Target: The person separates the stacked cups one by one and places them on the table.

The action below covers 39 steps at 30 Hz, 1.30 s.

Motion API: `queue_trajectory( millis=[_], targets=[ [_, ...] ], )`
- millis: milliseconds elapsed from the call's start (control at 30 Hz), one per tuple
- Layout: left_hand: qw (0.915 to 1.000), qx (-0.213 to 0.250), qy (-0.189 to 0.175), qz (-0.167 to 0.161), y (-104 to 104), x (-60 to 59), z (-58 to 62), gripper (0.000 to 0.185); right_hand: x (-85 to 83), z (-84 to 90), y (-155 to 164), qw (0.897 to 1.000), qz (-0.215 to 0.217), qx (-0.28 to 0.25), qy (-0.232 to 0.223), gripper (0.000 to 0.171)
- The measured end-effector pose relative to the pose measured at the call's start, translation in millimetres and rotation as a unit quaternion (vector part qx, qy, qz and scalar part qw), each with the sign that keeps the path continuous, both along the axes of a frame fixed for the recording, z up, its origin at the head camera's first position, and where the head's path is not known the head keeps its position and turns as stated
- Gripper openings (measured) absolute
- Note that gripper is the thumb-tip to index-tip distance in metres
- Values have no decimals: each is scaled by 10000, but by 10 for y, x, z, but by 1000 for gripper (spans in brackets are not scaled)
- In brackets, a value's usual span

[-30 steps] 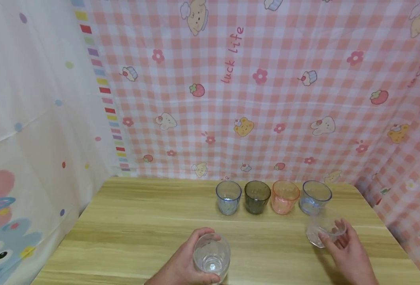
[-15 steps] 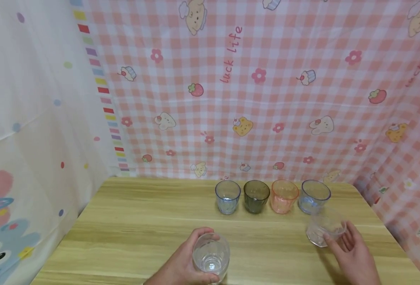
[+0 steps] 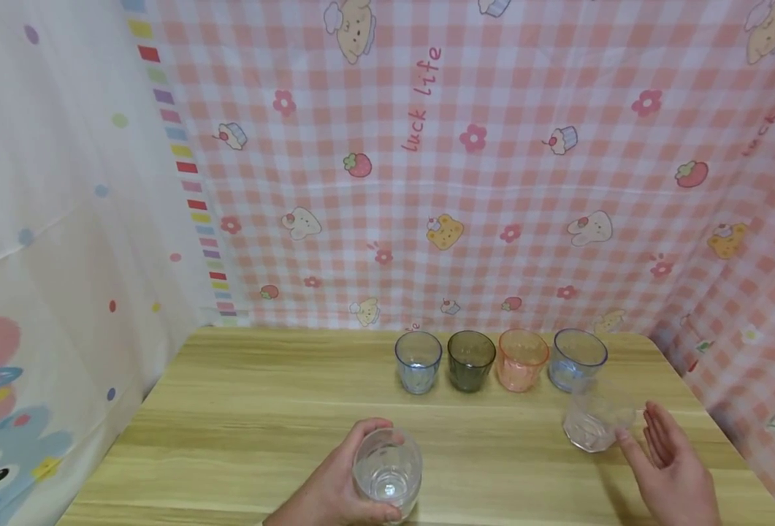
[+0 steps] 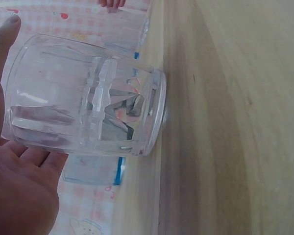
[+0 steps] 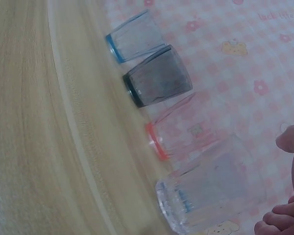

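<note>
In the head view my left hand (image 3: 337, 478) grips a clear, colourless drinking glass (image 3: 388, 467) around its side, near the front of the wooden table. Seen from the left wrist, this glass (image 4: 83, 98) has a faceted lower part, with the thumb on one side and fingers on the other. A second clear glass (image 3: 589, 427) stands upright at the right, just in front of the blue-rimmed cup (image 3: 578, 361). My right hand (image 3: 673, 464) is beside that glass, fingers spread from the thumb, thumb tip close to its rim. The right wrist view shows this glass (image 5: 210, 188) apart from the fingers.
Along the back stand a second blue-rimmed cup (image 3: 418, 364), a dark grey cup (image 3: 471, 363) and a pink-orange cup (image 3: 522, 361), in a row with the rightmost one. A checked cloth (image 3: 387, 183) hangs behind the table (image 3: 249, 424), and a white cloth (image 3: 65, 183) on the left.
My right hand has let go of the second clear glass and drawn back to the right, leaving it standing on the table. The left hand still holds its glass in place.
</note>
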State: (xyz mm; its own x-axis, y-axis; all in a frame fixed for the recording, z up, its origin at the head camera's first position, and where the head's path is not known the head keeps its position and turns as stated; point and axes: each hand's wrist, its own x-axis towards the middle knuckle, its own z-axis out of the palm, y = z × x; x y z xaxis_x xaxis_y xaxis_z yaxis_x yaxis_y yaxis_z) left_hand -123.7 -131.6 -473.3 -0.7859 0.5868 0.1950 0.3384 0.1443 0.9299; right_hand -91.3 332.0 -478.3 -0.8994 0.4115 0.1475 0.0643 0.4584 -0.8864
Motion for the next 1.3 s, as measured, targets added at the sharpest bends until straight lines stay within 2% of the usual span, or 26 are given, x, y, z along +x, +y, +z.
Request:
queue_trajectory(
  millis=[200,333,467,600,933,1133,1300],
  targets=[
    [9998,-68,170,25,-8,0,-6,98,39,62,-83,9979,-349,370,411,73],
    [9999,-46,114,-7,-7,-3,-11,98,51,110,-174,9945,-293,178,989,64],
    [9999,-55,123,3,-10,-5,-18,98,52,167,-296,9862,10,11,1656,57],
    [9998,-127,152,53,-14,-1,-15,97,70,224,-425,9797,322,82,1974,56],
    [9993,-261,280,57,-20,-3,-27,96,96,278,-692,9741,987,351,2006,55],
    [9986,-306,421,-26,-24,-24,-34,97,92,254,-847,9582,1711,590,2214,62],
    [9986,-316,423,-20,-23,-27,-37,97,54,228,-980,9450,2197,548,2361,64]
  ],
)
